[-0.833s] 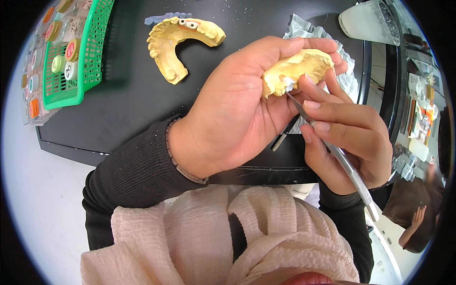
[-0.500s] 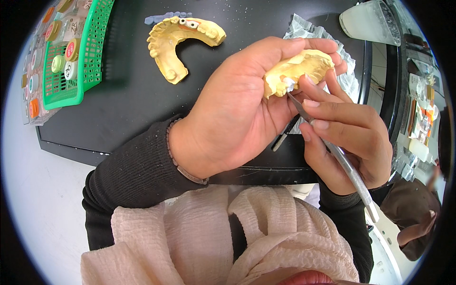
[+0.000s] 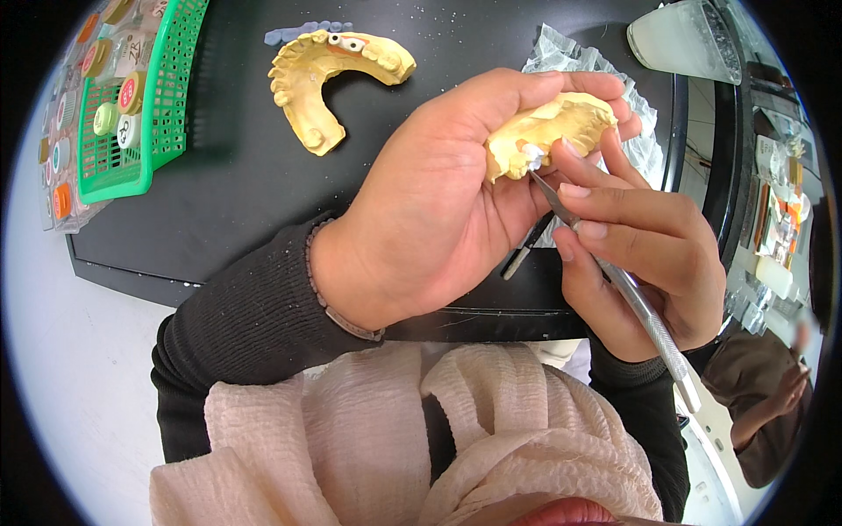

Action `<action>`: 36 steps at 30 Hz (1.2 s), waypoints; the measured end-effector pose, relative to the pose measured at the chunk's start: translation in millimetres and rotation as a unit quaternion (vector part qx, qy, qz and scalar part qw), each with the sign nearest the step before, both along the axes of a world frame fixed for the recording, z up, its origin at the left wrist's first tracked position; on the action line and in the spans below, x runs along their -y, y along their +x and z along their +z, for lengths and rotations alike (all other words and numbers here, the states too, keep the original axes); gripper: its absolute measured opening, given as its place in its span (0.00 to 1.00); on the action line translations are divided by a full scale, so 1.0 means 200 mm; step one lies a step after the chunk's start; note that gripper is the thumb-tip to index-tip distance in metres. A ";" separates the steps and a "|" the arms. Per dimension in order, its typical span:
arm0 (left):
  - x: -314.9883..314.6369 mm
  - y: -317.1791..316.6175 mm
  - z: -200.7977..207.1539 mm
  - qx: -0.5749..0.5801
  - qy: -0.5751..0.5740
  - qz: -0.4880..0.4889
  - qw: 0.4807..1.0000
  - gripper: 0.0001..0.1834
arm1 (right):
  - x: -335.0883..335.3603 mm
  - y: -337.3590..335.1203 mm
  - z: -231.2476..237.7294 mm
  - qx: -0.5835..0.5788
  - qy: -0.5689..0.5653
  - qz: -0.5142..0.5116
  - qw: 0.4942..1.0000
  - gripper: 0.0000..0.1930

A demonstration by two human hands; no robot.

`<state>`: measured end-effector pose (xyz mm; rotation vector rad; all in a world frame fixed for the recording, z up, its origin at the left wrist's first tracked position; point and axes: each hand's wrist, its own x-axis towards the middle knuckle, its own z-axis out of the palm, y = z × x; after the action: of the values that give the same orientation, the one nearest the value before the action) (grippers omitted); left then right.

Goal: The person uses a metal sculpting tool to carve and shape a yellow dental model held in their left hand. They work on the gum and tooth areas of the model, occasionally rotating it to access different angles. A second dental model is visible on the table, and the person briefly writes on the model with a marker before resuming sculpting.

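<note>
My left hand [image 3: 430, 197] is closed round a yellow plaster dental model [image 3: 561, 118], held up over the table. A white tooth-shaped piece [image 3: 531, 158] sits on the near side of that model. Between the thumb and fingers of my right hand [image 3: 653, 250] is a metal dental carving tool [image 3: 647, 307] with a knurled handle, gripped like a pen. Its pointed tip is at the white piece; whether it touches cannot be made out. My right fingertips rest near the model's edge. A second, horseshoe-shaped yellow dental model [image 3: 303, 96] lies on the table farther left.
A green plastic basket [image 3: 167, 96] with small lidded jars stands at the left. Crumpled tissue [image 3: 645, 110] and a dark slim tool [image 3: 526, 245] lie beyond and under my hands. A cloudy plastic cup [image 3: 684, 44] stands far right, blue tooth-like pieces [image 3: 303, 31] far left. Another person [image 3: 763, 403] is at the right.
My hands, the held model and the carving tool have barely moved. At the right, the other person's arm has lifted.
</note>
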<state>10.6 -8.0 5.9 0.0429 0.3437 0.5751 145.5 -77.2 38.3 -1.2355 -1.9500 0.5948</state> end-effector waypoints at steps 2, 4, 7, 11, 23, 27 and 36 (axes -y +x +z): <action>0.00 0.00 0.00 0.001 0.000 0.000 1.000 0.17 | 0.00 0.00 0.00 0.003 -0.002 -0.002 1.000 0.12; 0.00 0.00 0.00 0.002 -0.007 -0.002 1.000 0.17 | 0.01 -0.01 0.00 0.002 -0.003 -0.012 1.000 0.12; 0.00 0.00 0.00 0.011 -0.015 -0.006 1.000 0.17 | 0.02 -0.01 -0.01 -0.022 -0.001 -0.037 0.999 0.11; 0.01 0.00 -0.01 0.025 -0.027 -0.007 0.999 0.18 | 0.00 0.01 -0.03 -0.070 0.054 -0.048 0.995 0.09; 0.01 -0.02 0.05 0.163 -0.048 -0.100 0.980 0.21 | 0.10 0.08 -0.03 -0.250 0.193 -0.011 0.949 0.08; 0.01 -0.03 0.03 0.172 -0.033 -0.095 0.980 0.22 | 0.10 0.12 -0.06 -0.257 0.222 -0.032 0.940 0.08; 0.03 -0.05 0.03 0.282 0.043 -0.167 0.944 0.22 | -0.06 0.09 -0.14 -0.424 0.213 -0.211 0.854 0.35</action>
<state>-0.2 -13.9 12.3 0.0177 -0.2463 0.2439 163.6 -64.5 10.3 -0.8496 -0.9472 0.3488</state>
